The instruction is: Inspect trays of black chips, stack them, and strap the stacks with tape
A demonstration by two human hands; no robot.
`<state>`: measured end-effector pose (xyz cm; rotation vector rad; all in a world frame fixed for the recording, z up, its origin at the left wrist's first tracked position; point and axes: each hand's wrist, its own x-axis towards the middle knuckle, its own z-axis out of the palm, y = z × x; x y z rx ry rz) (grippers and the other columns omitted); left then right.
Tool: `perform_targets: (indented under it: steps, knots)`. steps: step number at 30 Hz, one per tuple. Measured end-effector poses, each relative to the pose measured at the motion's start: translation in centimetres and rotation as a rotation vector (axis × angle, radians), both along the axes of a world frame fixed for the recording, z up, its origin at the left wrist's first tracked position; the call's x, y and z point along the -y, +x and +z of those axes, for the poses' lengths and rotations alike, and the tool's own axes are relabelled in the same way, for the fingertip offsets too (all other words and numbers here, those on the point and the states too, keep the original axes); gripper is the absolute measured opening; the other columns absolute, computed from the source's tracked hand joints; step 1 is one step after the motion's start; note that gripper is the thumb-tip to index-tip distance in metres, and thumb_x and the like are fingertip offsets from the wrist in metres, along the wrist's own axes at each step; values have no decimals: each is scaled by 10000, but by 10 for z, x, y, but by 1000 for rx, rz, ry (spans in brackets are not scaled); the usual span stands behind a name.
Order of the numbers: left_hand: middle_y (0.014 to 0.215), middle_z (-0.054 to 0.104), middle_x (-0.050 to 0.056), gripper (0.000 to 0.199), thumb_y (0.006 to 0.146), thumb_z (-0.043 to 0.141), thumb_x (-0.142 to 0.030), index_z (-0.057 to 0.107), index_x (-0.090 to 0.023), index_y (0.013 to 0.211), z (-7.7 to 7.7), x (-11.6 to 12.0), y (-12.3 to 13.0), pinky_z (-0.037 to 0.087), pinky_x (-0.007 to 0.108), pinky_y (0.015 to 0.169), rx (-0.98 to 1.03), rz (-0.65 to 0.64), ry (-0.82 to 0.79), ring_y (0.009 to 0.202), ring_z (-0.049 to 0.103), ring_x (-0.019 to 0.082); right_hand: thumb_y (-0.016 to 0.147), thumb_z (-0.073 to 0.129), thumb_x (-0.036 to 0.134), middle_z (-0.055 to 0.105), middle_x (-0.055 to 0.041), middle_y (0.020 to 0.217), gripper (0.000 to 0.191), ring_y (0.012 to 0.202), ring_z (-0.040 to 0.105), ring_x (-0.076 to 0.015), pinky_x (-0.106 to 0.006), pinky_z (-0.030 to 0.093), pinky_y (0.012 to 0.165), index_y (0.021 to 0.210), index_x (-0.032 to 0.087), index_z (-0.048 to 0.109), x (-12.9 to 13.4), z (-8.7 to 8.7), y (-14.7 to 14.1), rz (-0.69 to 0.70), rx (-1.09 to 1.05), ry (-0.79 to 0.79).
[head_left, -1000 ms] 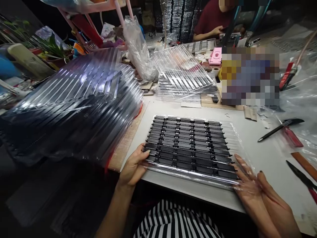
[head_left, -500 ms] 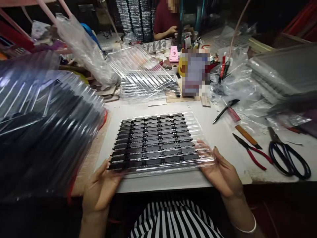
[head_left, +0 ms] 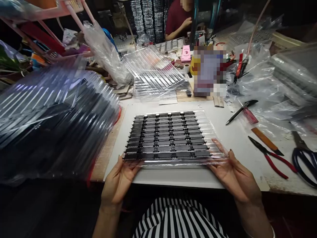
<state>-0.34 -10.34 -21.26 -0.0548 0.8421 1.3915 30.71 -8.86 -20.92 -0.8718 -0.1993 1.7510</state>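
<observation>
A clear plastic tray (head_left: 215,145) lies level just over the white work surface (head_left: 119,148), its grooves filled with rows of black connector-like parts (head_left: 164,143). Thin pins line the edges of these parts, and the grooves at the tray's right end hold none. My left hand (head_left: 120,181) grips the near left corner, thumb on the rim and fingers underneath. At the near right corner my right hand (head_left: 236,175) holds the tray the same way; some of its fingers show through the clear plastic.
Left stands a tall stack of filled clear trays (head_left: 74,119). More clear trays (head_left: 158,72) lie behind. Pliers (head_left: 271,157), scissors (head_left: 304,158), a black pen-like tool (head_left: 237,114) and plastic bags (head_left: 262,86) are at right. Across the table sits a person in a dark red top (head_left: 177,19).
The whole view has shifted, with the scene appearing farther right. Both hands keep hold of the tray, which sits slightly higher in the picture.
</observation>
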Motion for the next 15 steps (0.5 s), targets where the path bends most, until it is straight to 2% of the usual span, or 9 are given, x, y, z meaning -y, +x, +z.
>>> perform_targets:
  steps: [8,15]
  knots:
    - [1205,627,96,397,959,291,-181,546,-230,1259,-9,2,-2,473,469,945,-9,-37,152,1042,621,226,943,347,398,495,-93,1363,418,1278,419,-246,-465,370,1059,1213,181,580,-1,-7,-2,-19,117,-28]
    - [1219,618,100,403,958,288,-172,531,-239,1273,-9,3,-3,470,489,945,59,-22,198,1136,566,259,943,349,392,500,-77,1361,405,1278,420,-231,-444,394,1049,1208,198,587,0,-8,-3,-16,111,-12]
